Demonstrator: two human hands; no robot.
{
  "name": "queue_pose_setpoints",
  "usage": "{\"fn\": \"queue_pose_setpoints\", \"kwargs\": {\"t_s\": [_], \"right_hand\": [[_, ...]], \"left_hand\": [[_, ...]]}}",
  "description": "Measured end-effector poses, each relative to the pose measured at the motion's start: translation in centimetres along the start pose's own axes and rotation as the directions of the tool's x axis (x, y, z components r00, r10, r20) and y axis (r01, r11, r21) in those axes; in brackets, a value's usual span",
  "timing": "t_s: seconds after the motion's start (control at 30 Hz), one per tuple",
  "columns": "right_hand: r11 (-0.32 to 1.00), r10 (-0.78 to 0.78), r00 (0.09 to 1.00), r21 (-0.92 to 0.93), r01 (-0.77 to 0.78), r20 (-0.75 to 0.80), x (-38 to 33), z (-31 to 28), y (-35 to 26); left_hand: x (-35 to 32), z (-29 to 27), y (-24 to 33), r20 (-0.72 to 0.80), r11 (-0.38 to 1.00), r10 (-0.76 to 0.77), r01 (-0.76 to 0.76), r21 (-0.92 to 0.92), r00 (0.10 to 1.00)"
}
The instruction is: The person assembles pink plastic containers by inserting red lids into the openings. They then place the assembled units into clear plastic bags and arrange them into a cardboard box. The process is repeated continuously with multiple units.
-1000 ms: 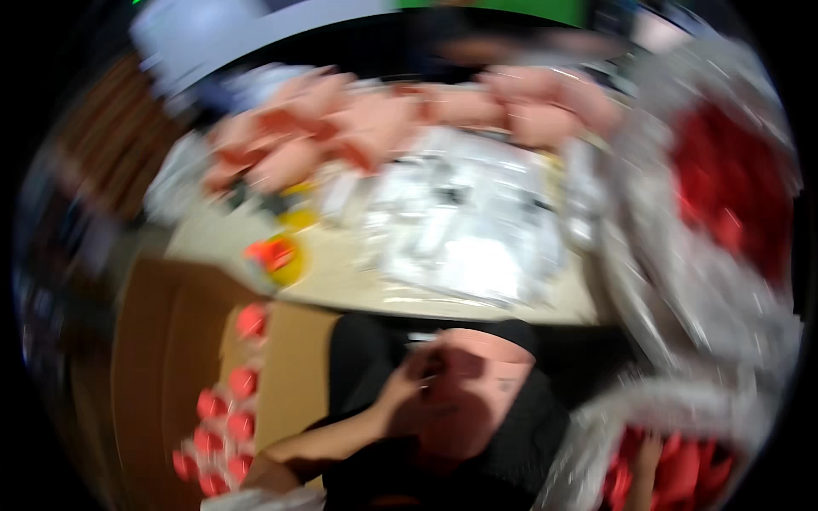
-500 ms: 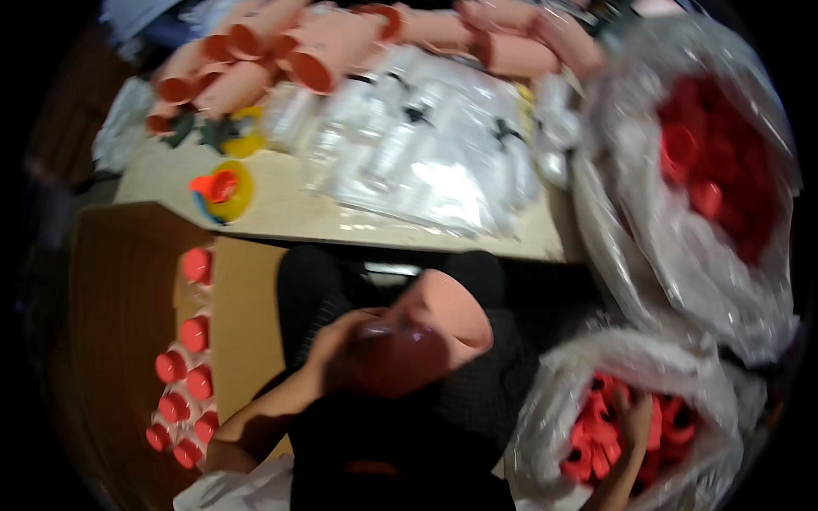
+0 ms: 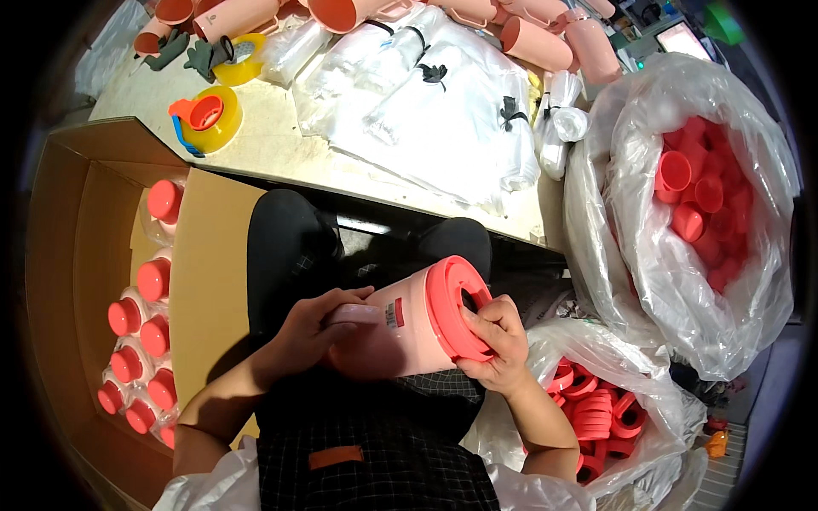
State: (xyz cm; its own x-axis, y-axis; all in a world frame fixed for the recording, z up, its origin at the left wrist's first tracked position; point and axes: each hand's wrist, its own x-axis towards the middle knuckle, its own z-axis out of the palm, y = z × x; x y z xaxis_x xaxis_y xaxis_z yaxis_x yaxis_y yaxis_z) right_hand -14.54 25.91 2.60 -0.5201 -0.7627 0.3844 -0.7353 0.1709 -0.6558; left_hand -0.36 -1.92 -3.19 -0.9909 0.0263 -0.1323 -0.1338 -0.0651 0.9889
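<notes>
Left hand point(image 3: 317, 330) grips the pink jug point(image 3: 399, 347), tilted over the apron point(image 3: 383, 417); right hand point(image 3: 498, 345) clasps the red lid point(image 3: 446, 313) at its mouth. Lid fitting seems underway, calling next for even pressure.

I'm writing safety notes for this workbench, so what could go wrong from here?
The red lid might sit crooked, since the right grip holds it at one side. The pink mug, tilted and off the table, could slip if the left grip loosens on its handle. The yellow tape roll near the table's edge could get knocked down.
</notes>
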Motion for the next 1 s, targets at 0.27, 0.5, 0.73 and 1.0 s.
{"fn": "queue_pose_setpoints", "kwargs": {"t_s": [0.27, 0.5, 0.73, 1.0], "right_hand": [[0.986, 0.163, 0.985, -0.020, -0.164, -0.051, -0.8, 0.9, -1.6], [0.785, 0.453, 0.886, 0.514, -0.345, -0.098, 3.3, -5.7, 5.5], [0.584, 0.461, 0.801, 0.549, -0.598, 0.381, 3.9, 0.5, 6.0], [0.935, 0.181, 0.966, 0.273, -0.227, 0.185, 4.2, 0.3, 7.0]], "left_hand": [[-1.4, 2.5, 2.4, -0.063, 0.990, -0.112, 0.117, 0.082, 0.992], [-2.6, 2.9, 1.8, -0.080, 0.997, 0.013, -0.007, 0.073, 0.997], [0.9, 1.1, 5.6, 0.082, 0.865, 0.193, -0.209, 0.455, 0.978], [21.5, 3.0, 7.0, 0.143, 0.595, 0.622, -0.583, 0.553, 0.770]]}}
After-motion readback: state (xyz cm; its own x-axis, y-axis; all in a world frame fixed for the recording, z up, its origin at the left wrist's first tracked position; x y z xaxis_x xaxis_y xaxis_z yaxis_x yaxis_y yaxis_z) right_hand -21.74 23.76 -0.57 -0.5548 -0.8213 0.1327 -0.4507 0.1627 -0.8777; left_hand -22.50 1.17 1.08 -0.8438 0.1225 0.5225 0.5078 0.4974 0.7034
